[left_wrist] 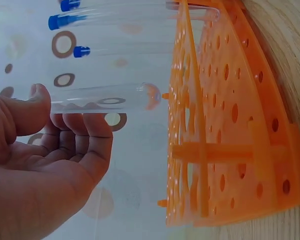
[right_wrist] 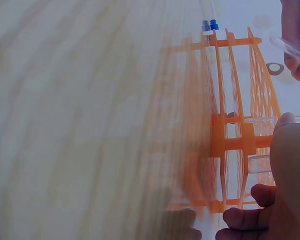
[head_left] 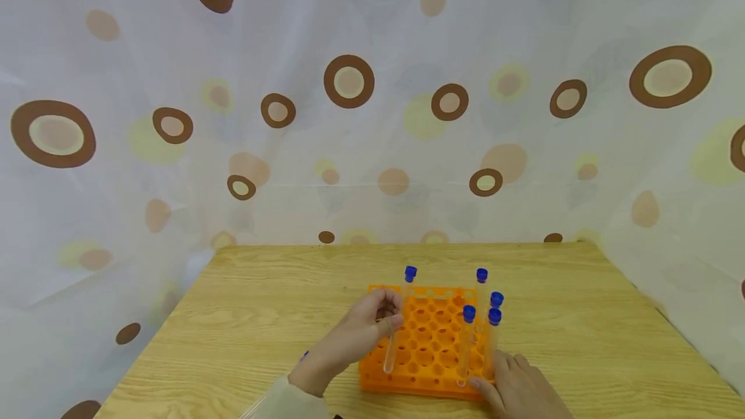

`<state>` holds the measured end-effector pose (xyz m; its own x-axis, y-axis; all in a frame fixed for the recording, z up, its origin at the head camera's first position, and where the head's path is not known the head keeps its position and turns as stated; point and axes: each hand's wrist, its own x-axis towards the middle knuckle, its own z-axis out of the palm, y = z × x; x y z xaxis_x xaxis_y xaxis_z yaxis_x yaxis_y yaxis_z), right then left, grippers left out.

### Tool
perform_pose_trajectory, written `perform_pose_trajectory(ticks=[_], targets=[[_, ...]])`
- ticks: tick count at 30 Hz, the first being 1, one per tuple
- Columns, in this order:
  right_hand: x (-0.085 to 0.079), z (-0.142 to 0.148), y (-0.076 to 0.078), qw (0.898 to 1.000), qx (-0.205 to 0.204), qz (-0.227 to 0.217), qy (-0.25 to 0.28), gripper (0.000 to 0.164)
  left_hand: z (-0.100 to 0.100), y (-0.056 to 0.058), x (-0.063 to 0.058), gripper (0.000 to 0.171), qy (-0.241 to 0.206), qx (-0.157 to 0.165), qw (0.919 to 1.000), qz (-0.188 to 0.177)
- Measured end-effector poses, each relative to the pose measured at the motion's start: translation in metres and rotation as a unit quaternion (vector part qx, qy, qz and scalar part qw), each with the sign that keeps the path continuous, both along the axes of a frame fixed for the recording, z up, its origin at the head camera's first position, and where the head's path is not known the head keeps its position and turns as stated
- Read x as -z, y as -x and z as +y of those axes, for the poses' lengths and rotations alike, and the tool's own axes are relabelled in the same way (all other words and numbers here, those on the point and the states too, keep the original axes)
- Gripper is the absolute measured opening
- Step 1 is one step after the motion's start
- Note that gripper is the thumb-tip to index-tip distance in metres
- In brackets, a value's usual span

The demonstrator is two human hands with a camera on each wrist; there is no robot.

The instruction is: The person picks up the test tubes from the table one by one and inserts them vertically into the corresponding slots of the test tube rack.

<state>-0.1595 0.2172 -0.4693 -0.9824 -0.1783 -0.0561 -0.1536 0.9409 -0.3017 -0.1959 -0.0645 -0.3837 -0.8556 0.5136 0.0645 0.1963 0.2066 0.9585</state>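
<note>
My left hand (head_left: 369,325) pinches a clear test tube (head_left: 390,353) with a blue cap (head_left: 410,272) between thumb and fingers. The tube leans slightly and overlaps the left part of an orange test tube rack (head_left: 425,386) in the head view. From the left wrist, its rounded bottom shows just above the rack's top plate. Several blue-capped test tubes (head_left: 467,348) stand in the rack's right side. My right hand (head_left: 524,386) holds the rack's near right corner, thumb along the front and fingers at the end; the palm side is hidden.
The rack stands on a wood-grain table (head_left: 262,290). Blue caps (head_left: 304,355) and clear tubing (head_left: 254,408) show beside the left sleeve (head_left: 293,401), partly hidden. A white curtain (head_left: 384,134) with brown and yellow dots surrounds the table's back and sides.
</note>
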Motion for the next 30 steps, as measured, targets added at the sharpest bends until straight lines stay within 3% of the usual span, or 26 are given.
perform_pose_trajectory(ticks=[7, 20, 25, 30], targets=[[0.001, 0.0, 0.002, 1.0, 0.01, -0.021, -0.004, 0.071, 0.023, 0.004, 0.002, 0.012, 0.001, 0.003, 0.9994, 0.035], [0.002, 0.001, 0.002, 1.0, 0.004, -0.01, -0.004, 0.07, 0.067, 0.01, 0.004, 0.008, 0.008, -0.015, 0.9989, 0.044], [0.001, 0.0, 0.001, 1.0, 0.002, 0.001, -0.003, 0.062, 0.083, 0.011, 0.004, 0.004, -0.009, -0.031, 0.9981, 0.052], [0.001, 0.0, 0.0, 1.0, -0.002, 0.011, 0.002, 0.064, 0.092, 0.012, 0.008, 0.004, -0.017, -0.039, 0.9978, 0.052]])
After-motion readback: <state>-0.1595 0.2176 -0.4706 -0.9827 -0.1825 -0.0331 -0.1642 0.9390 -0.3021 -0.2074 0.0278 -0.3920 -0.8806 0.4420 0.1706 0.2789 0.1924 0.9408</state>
